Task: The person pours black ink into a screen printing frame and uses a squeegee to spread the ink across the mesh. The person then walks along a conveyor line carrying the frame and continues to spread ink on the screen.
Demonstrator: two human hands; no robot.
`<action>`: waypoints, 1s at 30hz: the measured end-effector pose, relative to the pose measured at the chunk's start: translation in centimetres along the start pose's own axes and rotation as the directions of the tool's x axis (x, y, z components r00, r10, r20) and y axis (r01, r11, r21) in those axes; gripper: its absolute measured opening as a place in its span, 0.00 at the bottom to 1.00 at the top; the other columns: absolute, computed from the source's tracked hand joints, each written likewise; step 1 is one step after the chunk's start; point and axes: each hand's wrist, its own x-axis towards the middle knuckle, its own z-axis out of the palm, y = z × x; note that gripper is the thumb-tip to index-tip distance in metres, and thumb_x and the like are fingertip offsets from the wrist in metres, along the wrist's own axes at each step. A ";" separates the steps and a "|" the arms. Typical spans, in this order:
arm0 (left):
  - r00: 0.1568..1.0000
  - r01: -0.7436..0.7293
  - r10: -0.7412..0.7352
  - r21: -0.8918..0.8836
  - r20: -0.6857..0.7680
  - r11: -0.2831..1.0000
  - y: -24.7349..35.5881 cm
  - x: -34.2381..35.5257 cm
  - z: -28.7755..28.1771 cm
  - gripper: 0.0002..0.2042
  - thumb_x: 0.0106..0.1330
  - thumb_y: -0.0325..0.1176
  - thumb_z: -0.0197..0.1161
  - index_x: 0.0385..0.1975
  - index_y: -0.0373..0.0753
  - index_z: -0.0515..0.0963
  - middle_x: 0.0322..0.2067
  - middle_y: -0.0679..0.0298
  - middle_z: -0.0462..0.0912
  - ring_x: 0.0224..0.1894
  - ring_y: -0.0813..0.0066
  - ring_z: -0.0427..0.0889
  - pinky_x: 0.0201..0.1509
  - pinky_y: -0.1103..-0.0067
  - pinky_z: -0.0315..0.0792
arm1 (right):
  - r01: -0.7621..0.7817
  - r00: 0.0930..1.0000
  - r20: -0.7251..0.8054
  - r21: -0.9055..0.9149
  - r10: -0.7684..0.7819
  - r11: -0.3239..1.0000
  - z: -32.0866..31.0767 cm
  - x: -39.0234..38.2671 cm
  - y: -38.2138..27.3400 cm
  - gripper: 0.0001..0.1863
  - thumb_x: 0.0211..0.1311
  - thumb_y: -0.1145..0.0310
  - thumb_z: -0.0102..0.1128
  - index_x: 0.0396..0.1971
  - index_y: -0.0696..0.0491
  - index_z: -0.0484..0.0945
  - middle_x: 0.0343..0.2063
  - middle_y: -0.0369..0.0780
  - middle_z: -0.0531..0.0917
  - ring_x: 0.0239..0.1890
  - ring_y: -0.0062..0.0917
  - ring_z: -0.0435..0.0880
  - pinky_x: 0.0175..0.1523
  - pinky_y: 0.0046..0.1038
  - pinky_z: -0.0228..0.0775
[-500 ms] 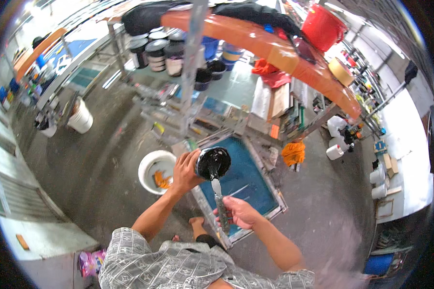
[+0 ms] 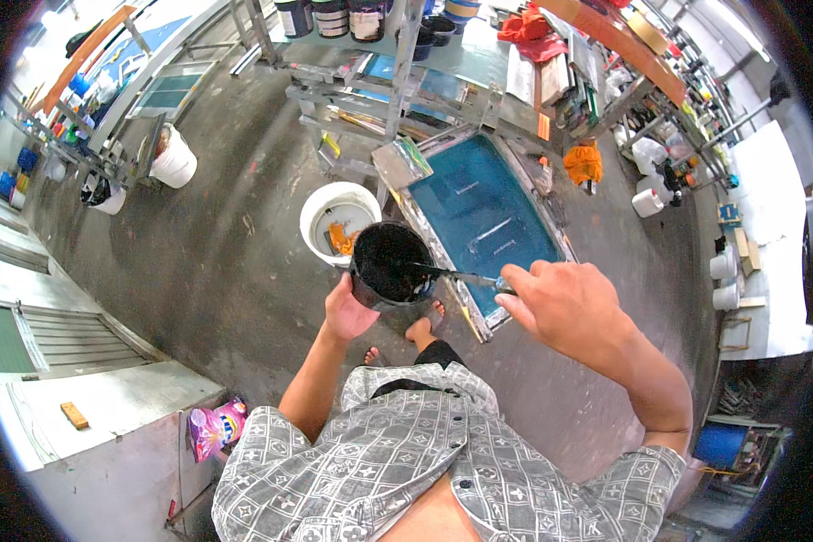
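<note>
Cupping a black tub [image 2: 369, 291] in the curved left hand [image 2: 348, 313] and holding a spatula [image 2: 461, 275] across its right rim in the closed right hand [image 2: 565, 307]

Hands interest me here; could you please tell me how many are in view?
2: the left hand holds the black tub, and the right hand holds the spatula reaching over the tub's rim. No others are visible.

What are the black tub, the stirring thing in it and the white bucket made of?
Black tub: probably plastic, smooth and slightly glossy, with thin walls. Stirring tool: maybe metal, since it's thin and straight, but dark patches hide its finish. White bucket: likely plastic, smooth, with a pale round rim.
</note>
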 end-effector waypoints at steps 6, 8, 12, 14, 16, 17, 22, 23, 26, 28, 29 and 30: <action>0.990 -0.104 0.106 0.025 -0.093 0.994 -1.2 1.2 3.2 0.36 0.72 0.62 0.39 0.72 0.44 0.54 0.67 0.58 0.66 0.67 0.59 0.68 0.71 0.59 0.60 | -0.047 0.998 -0.032 -0.058 0.045 0.997 -2.2 -1.7 -0.5 0.13 0.65 0.58 0.57 0.32 0.53 0.79 0.26 0.45 0.84 0.30 0.38 0.87 0.31 0.36 0.79; 0.979 -0.194 0.200 0.138 -0.035 0.971 -2.8 1.9 3.1 0.37 0.73 0.62 0.39 0.72 0.40 0.52 0.64 0.58 0.69 0.65 0.64 0.71 0.70 0.65 0.62 | -0.044 0.996 -0.076 -0.079 0.038 0.996 -2.3 -1.7 0.8 0.13 0.64 0.58 0.58 0.29 0.52 0.81 0.26 0.45 0.85 0.30 0.38 0.87 0.32 0.36 0.80; 0.986 -0.128 0.153 0.311 -0.060 0.942 -6.3 3.6 3.9 0.36 0.74 0.61 0.39 0.69 0.36 0.57 0.60 0.57 0.73 0.62 0.67 0.74 0.68 0.69 0.66 | -0.033 0.999 -0.027 -0.152 0.030 0.988 -1.0 -1.3 3.3 0.13 0.66 0.56 0.55 0.34 0.50 0.80 0.24 0.43 0.83 0.27 0.36 0.85 0.31 0.36 0.76; 0.990 -0.014 0.057 0.313 -0.128 0.950 -7.7 4.6 4.4 0.34 0.75 0.60 0.37 0.68 0.36 0.61 0.58 0.57 0.75 0.60 0.68 0.76 0.67 0.70 0.67 | 0.066 0.991 -0.095 -0.252 -0.092 0.966 0.3 -2.4 3.4 0.11 0.63 0.60 0.57 0.30 0.52 0.79 0.21 0.41 0.82 0.27 0.30 0.85 0.30 0.32 0.75; 0.985 0.127 -0.079 0.326 -0.156 0.937 -8.8 5.5 4.9 0.33 0.75 0.58 0.36 0.66 0.35 0.62 0.56 0.57 0.77 0.58 0.68 0.78 0.65 0.71 0.69 | 0.194 0.944 -0.160 -0.431 -0.287 0.881 1.6 -4.1 3.8 0.09 0.58 0.62 0.58 0.29 0.52 0.78 0.19 0.39 0.81 0.25 0.28 0.83 0.28 0.29 0.73; 0.974 0.197 -0.147 0.332 -0.170 0.923 -9.4 6.1 5.5 0.32 0.76 0.57 0.36 0.66 0.35 0.63 0.56 0.56 0.78 0.57 0.68 0.79 0.65 0.71 0.69 | 0.242 0.906 -0.182 -0.518 -0.382 0.821 2.1 -5.1 4.5 0.08 0.56 0.63 0.59 0.29 0.52 0.78 0.18 0.38 0.80 0.24 0.26 0.82 0.27 0.27 0.72; 0.964 0.259 -0.228 0.298 -0.136 0.919 -12.6 9.6 6.8 0.31 0.76 0.56 0.35 0.65 0.35 0.66 0.57 0.58 0.78 0.58 0.68 0.78 0.66 0.68 0.68 | 0.384 0.830 -0.209 -0.456 -0.516 0.803 5.0 -8.3 14.8 0.06 0.54 0.66 0.57 0.23 0.51 0.76 0.17 0.34 0.76 0.21 0.24 0.78 0.26 0.26 0.68; 0.961 0.262 -0.222 0.286 -0.166 0.922 -13.3 10.3 7.2 0.32 0.76 0.57 0.36 0.65 0.36 0.66 0.57 0.58 0.78 0.59 0.68 0.78 0.66 0.68 0.68 | 0.359 0.815 -0.258 -0.480 -0.519 0.801 4.3 -8.5 16.8 0.05 0.54 0.66 0.57 0.24 0.51 0.76 0.17 0.34 0.76 0.21 0.24 0.79 0.26 0.26 0.68; 0.943 0.271 -0.207 0.240 -0.260 0.932 -15.2 12.1 8.5 0.33 0.74 0.59 0.38 0.64 0.36 0.67 0.57 0.57 0.78 0.59 0.65 0.78 0.66 0.67 0.68 | 0.271 0.779 -0.365 -0.538 -0.510 0.798 4.1 -8.8 21.3 0.04 0.54 0.66 0.58 0.27 0.49 0.77 0.18 0.34 0.77 0.21 0.23 0.80 0.26 0.25 0.69; 0.930 0.269 -0.210 0.169 -0.302 0.948 -16.9 13.2 9.3 0.33 0.73 0.60 0.40 0.62 0.36 0.70 0.57 0.56 0.78 0.58 0.63 0.78 0.66 0.65 0.68 | 0.259 0.842 -0.282 -0.536 -0.460 0.804 5.6 -8.7 23.5 0.12 0.55 0.65 0.59 0.40 0.50 0.79 0.19 0.34 0.77 0.23 0.24 0.80 0.27 0.26 0.70; 0.925 0.248 -0.190 0.143 -0.330 0.958 -17.3 13.4 9.6 0.34 0.72 0.61 0.42 0.61 0.37 0.72 0.57 0.56 0.79 0.58 0.61 0.79 0.66 0.65 0.68 | 0.264 0.857 -0.249 -0.539 -0.451 0.800 6.0 -8.6 24.5 0.17 0.55 0.65 0.60 0.46 0.50 0.81 0.19 0.34 0.76 0.24 0.24 0.79 0.28 0.26 0.70; 0.920 0.179 -0.126 0.111 -0.370 0.978 -17.5 13.3 9.9 0.33 0.71 0.61 0.44 0.58 0.36 0.75 0.55 0.55 0.80 0.57 0.60 0.79 0.66 0.63 0.68 | 0.301 0.860 -0.230 -0.490 -0.455 0.818 5.8 -8.8 25.4 0.13 0.55 0.65 0.59 0.42 0.50 0.80 0.19 0.34 0.77 0.24 0.25 0.81 0.27 0.27 0.71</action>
